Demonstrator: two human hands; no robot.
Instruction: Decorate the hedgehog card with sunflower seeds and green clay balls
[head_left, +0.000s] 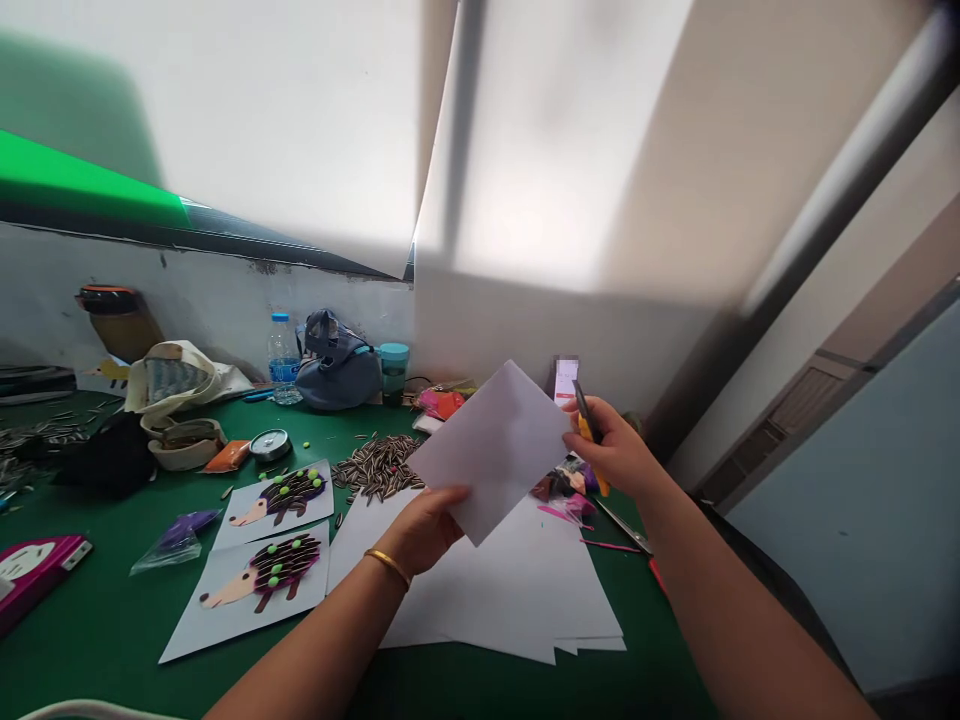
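Observation:
A folded-looking white sheet of paper (499,450) is held up slantwise above the table. My left hand (427,525) pinches its lower left edge, thumb on top. At the sheet's right corner, my right hand (611,445) is closed around a black and yellow utility knife (589,420), its fingers also at the paper. Beneath the held sheet lies a stack of white paper (495,600). Left of the stack are two hedgehog pictures (289,575) with dark seed spines and green dots. A pile of striped sunflower seeds (379,465) sits behind the stack.
Red-handled scissors (626,525) lie on the green table right of the stack. A phone (567,378) leans at the wall. Along the back stand a water bottle (283,360), a blue bag (337,375) and a teal-lidded cup (394,370). Purple clay (187,530) lies left.

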